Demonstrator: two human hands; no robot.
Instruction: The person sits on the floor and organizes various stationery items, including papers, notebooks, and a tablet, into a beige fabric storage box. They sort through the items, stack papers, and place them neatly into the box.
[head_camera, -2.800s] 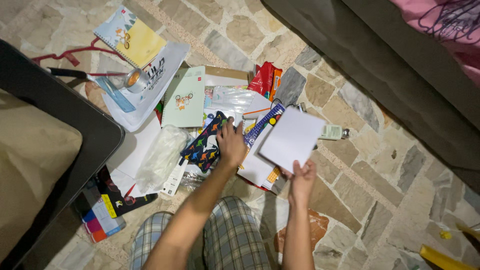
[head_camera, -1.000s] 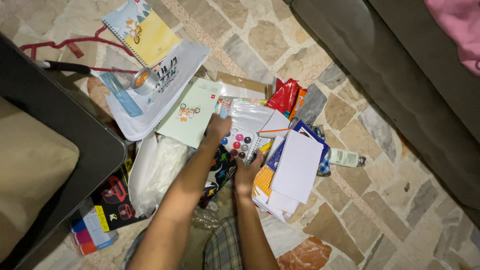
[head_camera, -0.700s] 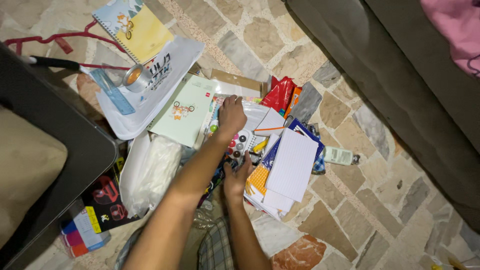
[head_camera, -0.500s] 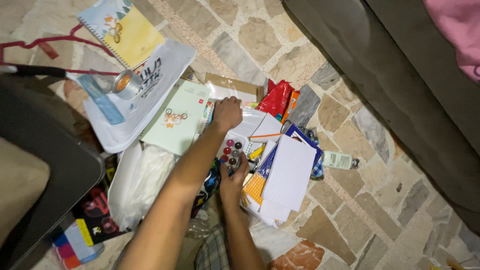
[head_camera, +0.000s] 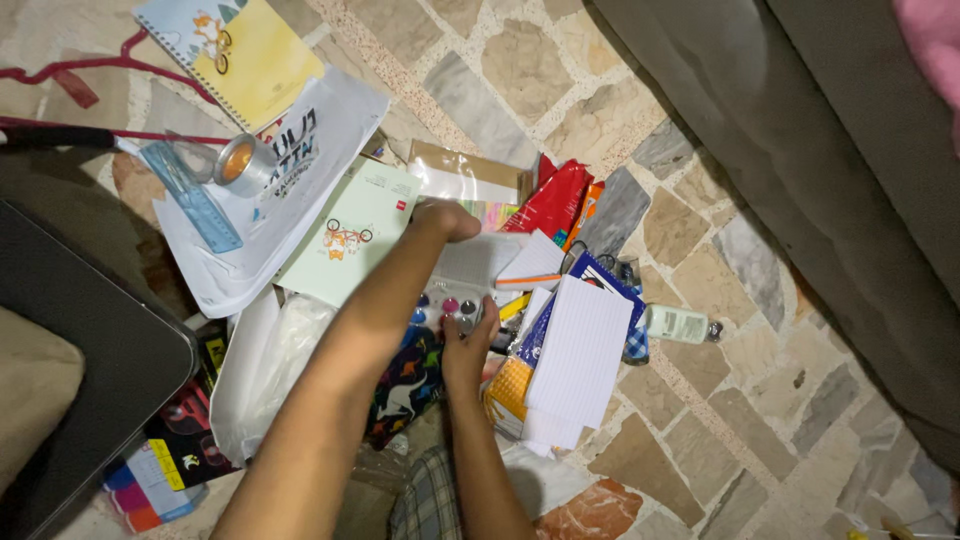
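Note:
My left hand (head_camera: 447, 218) is closed over the top edge of a clear plastic packet (head_camera: 482, 262) lying in a heap of stationery on the stone floor. My right hand (head_camera: 468, 338) grips the near edge of a paint palette (head_camera: 440, 306) with round coloured pans, which sits at the packet's lower end. A dinosaur-print pencil case (head_camera: 405, 385) lies just below the palette, partly under my left forearm. A lined white pad (head_camera: 575, 350) rests on blue and orange booklets to the right of my right hand.
A pale green notebook (head_camera: 350, 240), a printed white bag (head_camera: 290, 165), a tape roll (head_camera: 240, 162), a blue ruler (head_camera: 190, 195) and a yellow spiral notebook (head_camera: 235, 55) lie to the left. Red packets (head_camera: 555, 195) and a small bottle (head_camera: 680, 323) lie right. A grey sofa (head_camera: 800, 150) borders the right, dark furniture (head_camera: 80, 330) the left.
My right hand put the white sheet on the pile and moved left to the palette. My left hand left the pencil case, reached up and closed on the packet's top edge.

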